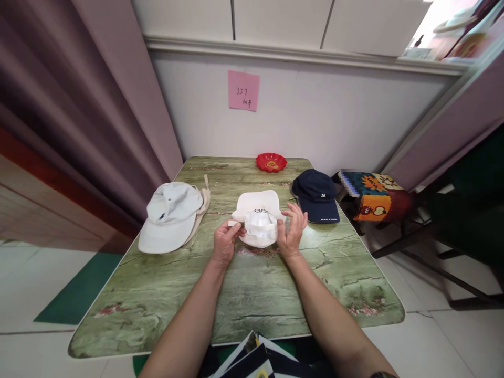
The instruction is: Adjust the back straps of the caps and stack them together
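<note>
Work on the white cap (260,229) looks unfinished: it is between both hands, at the worktop (252,299), left hand (226,242) fingers pinching its strap (235,224), right hand (291,231) fingers spread (thumb seemingly touching). The navy cap (314,191) lies untouched.

The middle cap (259,231) was between the left hand (226,242) and the right hand (292,231), over the table (260,299). Left of it, an upper cap (168,218) lay partly on a lower cap (205,203); right, another cap (316,194). Behind stood a dish (271,162), near the wall (315,115).
</note>
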Motion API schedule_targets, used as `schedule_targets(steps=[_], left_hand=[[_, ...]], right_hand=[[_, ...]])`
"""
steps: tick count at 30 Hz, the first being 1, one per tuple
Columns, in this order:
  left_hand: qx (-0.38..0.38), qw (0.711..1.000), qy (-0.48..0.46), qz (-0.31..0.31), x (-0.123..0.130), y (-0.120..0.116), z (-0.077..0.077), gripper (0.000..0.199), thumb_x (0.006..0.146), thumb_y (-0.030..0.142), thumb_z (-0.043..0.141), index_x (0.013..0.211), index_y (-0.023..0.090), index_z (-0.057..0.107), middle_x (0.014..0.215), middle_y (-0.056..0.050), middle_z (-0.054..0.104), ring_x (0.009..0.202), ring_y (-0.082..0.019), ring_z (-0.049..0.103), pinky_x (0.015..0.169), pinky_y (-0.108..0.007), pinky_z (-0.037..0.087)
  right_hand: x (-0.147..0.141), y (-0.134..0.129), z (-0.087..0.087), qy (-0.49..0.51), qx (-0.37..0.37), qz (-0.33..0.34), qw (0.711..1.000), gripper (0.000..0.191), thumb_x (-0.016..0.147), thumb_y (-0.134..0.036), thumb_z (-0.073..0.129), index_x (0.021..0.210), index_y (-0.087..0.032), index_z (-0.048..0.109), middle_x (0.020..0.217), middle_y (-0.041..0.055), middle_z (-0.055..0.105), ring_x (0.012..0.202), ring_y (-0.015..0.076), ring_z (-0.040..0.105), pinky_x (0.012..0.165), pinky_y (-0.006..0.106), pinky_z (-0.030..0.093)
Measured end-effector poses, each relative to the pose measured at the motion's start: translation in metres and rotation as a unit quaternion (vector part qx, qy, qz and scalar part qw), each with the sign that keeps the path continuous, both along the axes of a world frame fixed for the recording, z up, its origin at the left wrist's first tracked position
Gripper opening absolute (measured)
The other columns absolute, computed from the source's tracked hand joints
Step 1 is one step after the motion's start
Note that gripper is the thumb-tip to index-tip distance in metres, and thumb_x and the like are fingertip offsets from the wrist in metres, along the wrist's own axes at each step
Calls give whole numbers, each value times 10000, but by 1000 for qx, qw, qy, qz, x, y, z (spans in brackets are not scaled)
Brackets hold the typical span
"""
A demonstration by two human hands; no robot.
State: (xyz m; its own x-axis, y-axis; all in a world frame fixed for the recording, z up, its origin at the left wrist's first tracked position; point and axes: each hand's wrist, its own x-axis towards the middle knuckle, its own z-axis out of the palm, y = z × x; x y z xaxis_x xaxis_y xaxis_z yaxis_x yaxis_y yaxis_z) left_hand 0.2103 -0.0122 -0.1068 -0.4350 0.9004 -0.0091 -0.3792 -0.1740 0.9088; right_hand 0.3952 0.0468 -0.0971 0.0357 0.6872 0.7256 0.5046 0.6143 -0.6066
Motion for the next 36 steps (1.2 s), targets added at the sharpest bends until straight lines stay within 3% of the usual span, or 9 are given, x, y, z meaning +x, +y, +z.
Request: schedule_targets(steps=[3,8,13,21,24,28,36], left_hand=[[-3,999,41,-10,2,-2,-2,235,703,340,776,805,157,668,633,-13,689,563,-130,599,620,-262,476],[-3,998,54,-16,2,-3,-3,247,709,357,771,823,161,674,648,-16,697,578,-138,608,642,-271,489],[-10,998,59,-31,2,-3,-5,257,701,351,780,848,166,680,655,-19,706,584,-141,618,659,-274,494],[-10,996,78,-46,2,-4,-7,258,716,330,774,879,157,672,674,-22,713,596,-138,621,677,-275,493],[-14,995,84,-47,2,-5,-5,263,717,340,772,871,155,668,675,-21,707,589,-141,617,670,-282,499],[-18,993,94,-67,3,-7,-1,251,732,346,766,855,154,661,661,-3,684,580,-129,597,645,-262,485],[-15,991,115,-65,2,-6,-5,237,745,335,763,852,147,667,635,15,653,587,-116,576,651,-246,472]], right_hand=[[0,-12,9,-80,46,31,995,319,921,-438,474,1111,-229,622,1331,121,584,1379,339,391,1153,635,60],[-10,-22,14,-184,56,77,978,226,856,-448,633,1014,-300,698,1335,48,613,1383,354,386,1150,661,-62],[-13,-19,10,-176,49,68,981,120,883,-357,622,835,-301,717,1260,6,664,1393,332,377,1146,668,-62],[-15,-18,6,-159,38,72,984,156,886,-325,595,780,-262,690,1187,23,702,1367,331,409,1149,665,-38],[-14,-23,13,-163,50,73,983,113,875,-331,606,916,-278,698,1239,27,682,1371,326,416,1157,653,-48],[-20,-35,19,-185,92,65,976,313,881,-365,613,1185,-292,632,1272,54,668,1342,312,467,1178,620,-26],[-26,-30,10,-239,76,27,968,310,905,-414,585,1150,-231,641,1184,91,696,1309,315,494,1164,637,-31]])
